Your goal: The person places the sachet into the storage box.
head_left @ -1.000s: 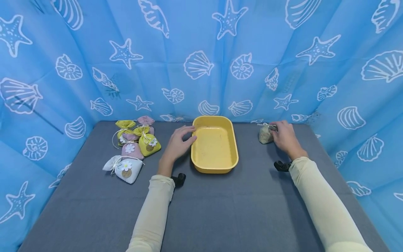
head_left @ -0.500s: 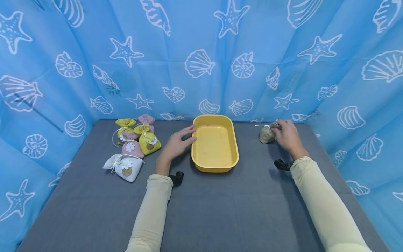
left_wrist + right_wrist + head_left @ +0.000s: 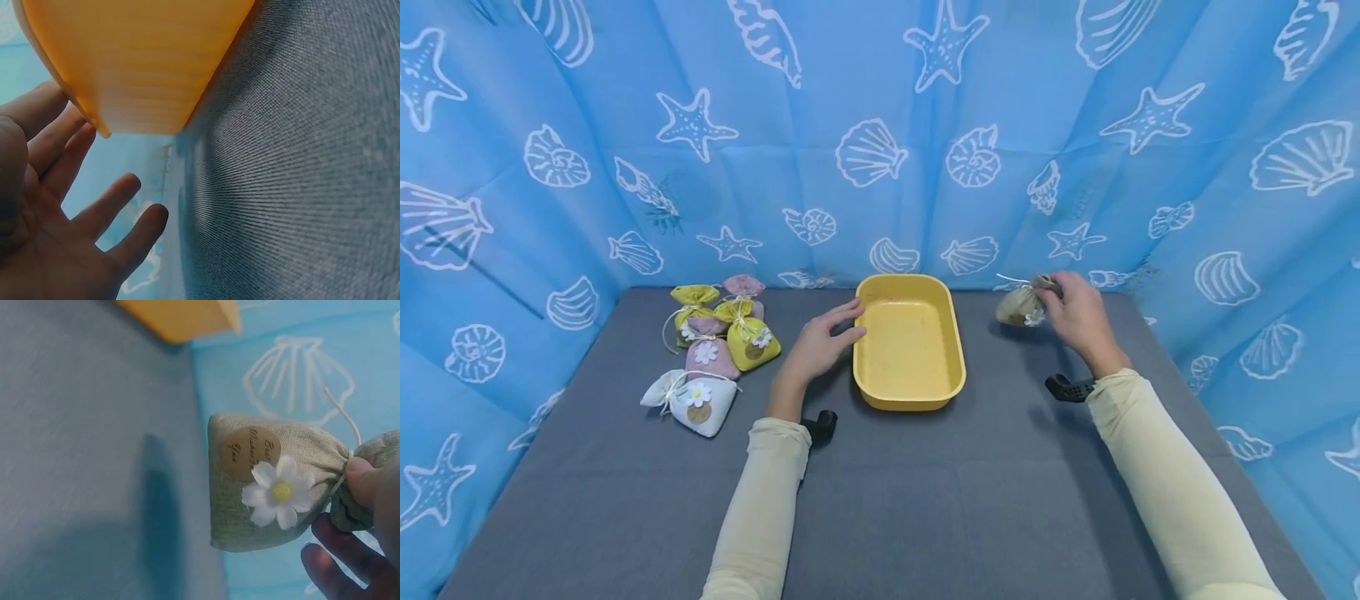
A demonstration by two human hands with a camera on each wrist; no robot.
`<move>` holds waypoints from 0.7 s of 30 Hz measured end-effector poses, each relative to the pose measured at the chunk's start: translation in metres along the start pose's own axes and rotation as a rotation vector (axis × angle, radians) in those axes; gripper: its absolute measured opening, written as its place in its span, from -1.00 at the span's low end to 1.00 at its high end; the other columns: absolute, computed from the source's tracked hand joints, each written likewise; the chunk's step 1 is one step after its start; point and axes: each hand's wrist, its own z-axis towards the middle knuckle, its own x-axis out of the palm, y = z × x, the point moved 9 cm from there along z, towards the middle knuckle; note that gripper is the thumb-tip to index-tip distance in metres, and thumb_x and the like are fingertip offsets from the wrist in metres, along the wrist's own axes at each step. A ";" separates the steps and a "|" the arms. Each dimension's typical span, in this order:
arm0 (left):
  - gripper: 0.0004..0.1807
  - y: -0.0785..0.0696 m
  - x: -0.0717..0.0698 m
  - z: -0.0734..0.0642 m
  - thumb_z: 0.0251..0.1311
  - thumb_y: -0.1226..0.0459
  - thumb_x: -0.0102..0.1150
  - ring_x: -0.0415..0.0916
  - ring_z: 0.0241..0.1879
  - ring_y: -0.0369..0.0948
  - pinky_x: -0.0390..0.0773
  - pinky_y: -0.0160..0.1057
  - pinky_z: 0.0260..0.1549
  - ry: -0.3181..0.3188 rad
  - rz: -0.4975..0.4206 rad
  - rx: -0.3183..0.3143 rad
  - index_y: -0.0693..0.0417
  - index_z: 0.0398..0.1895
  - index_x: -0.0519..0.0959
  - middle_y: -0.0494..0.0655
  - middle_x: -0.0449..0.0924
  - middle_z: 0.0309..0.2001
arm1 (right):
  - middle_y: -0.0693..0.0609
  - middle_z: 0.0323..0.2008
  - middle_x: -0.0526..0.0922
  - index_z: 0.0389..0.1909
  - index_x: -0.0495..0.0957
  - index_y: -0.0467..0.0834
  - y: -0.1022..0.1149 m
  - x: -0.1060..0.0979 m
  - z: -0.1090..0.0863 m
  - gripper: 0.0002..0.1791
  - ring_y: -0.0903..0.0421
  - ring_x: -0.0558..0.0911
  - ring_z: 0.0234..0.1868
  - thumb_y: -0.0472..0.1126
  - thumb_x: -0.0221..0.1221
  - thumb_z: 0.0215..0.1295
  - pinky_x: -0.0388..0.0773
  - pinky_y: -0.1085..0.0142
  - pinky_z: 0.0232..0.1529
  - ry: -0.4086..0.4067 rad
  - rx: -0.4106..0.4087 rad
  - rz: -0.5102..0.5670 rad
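Note:
My right hand (image 3: 1075,312) pinches an olive-grey drawstring sachet (image 3: 269,481) by its gathered neck. The sachet bears a white daisy and a round brown label, and its white cord sticks out to the left. In the right wrist view its shadow lies apart from it on the cloth, so it hangs above the table. My left hand (image 3: 815,352) is at the left rim of a yellow tub (image 3: 910,354), fingers spread and fingertips touching the rim. Nothing lies inside the tub.
On the left sit several drawstring sachets: a white one (image 3: 700,404), yellow ones (image 3: 751,340) and pink ones (image 3: 713,358). The grey cloth-covered table (image 3: 887,500) ends at a blue seashell curtain (image 3: 820,167) behind and at both sides.
My right hand has lifted the olive-grey sachet off the table and tilted it, moving it slightly left so its daisy shows. My left hand stays at the tub's rim.

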 end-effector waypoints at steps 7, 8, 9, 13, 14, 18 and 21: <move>-0.38 0.002 0.000 0.000 0.42 -0.13 0.13 0.00 0.64 -0.12 0.07 0.21 0.55 -0.006 0.019 -0.029 -0.22 0.48 0.40 -0.52 0.17 0.56 | -0.31 -0.14 0.55 0.01 0.54 -0.35 0.023 -0.006 0.010 -0.68 -0.17 0.52 -0.22 -0.16 0.02 0.59 0.39 0.04 -0.27 -0.012 0.019 0.068; -0.39 0.002 0.000 0.000 0.43 -0.12 0.13 0.00 0.64 -0.12 0.06 0.21 0.55 -0.006 0.015 -0.031 -0.22 0.48 0.40 -0.51 0.18 0.56 | -0.31 -0.13 0.55 0.02 0.54 -0.36 0.028 -0.006 0.011 -0.67 -0.17 0.52 -0.22 -0.15 0.01 0.60 0.39 0.04 -0.26 -0.015 0.009 0.075; -0.40 0.002 0.000 0.000 0.43 -0.10 0.14 0.00 0.64 -0.12 0.06 0.22 0.55 -0.009 0.008 -0.034 -0.22 0.48 0.41 -0.50 0.18 0.56 | -0.32 -0.12 0.55 0.03 0.54 -0.37 0.033 -0.007 0.013 -0.66 -0.18 0.53 -0.21 -0.15 0.01 0.60 0.40 0.04 -0.26 -0.017 0.003 0.082; -0.42 0.001 0.000 0.000 0.43 -0.05 0.16 0.00 0.64 -0.11 0.06 0.23 0.55 -0.013 -0.012 -0.041 -0.21 0.47 0.42 -0.51 0.20 0.56 | -0.33 -0.07 0.57 0.11 0.53 -0.37 0.051 -0.008 0.020 -0.64 -0.19 0.56 -0.15 -0.15 0.00 0.60 0.43 0.03 -0.22 -0.018 -0.010 0.117; -0.42 0.001 0.000 0.000 0.43 -0.06 0.16 0.00 0.64 -0.11 0.06 0.23 0.55 -0.012 -0.012 -0.041 -0.21 0.46 0.43 -0.53 0.20 0.55 | -0.33 -0.06 0.57 0.12 0.52 -0.37 0.057 -0.008 0.022 -0.64 -0.20 0.57 -0.14 -0.16 0.00 0.60 0.44 0.03 -0.21 -0.016 -0.014 0.124; -0.43 0.001 0.001 0.000 0.43 -0.05 0.16 0.00 0.64 -0.11 0.08 0.23 0.55 -0.007 0.001 -0.047 -0.25 0.46 0.42 -0.55 0.19 0.54 | -0.32 -0.05 0.57 0.13 0.53 -0.36 0.078 -0.005 0.029 -0.63 -0.18 0.58 -0.14 -0.15 -0.01 0.61 0.47 0.05 -0.22 0.018 -0.025 0.149; -0.43 0.001 0.001 0.000 0.43 -0.05 0.16 0.00 0.64 -0.12 0.08 0.23 0.55 -0.005 0.006 -0.063 -0.26 0.46 0.42 -0.55 0.18 0.55 | -0.30 -0.05 0.58 0.09 0.55 -0.35 0.092 0.001 0.036 -0.65 -0.16 0.58 -0.15 -0.15 0.01 0.60 0.46 0.09 -0.24 0.040 -0.036 0.155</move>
